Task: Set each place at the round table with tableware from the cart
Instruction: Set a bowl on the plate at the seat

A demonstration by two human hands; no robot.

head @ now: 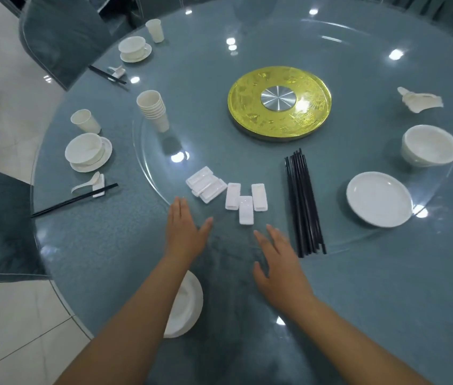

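Nothing here can be read. The round gold-coloured metal disc (279,102) at the middle of the table carries embossed ornament across its face, but the marks are too small and blurred to make out as letters or numbers. The plain white tableware, the black chopsticks and the blue-grey glass-topped table bear no visible text, label, brand or sign.
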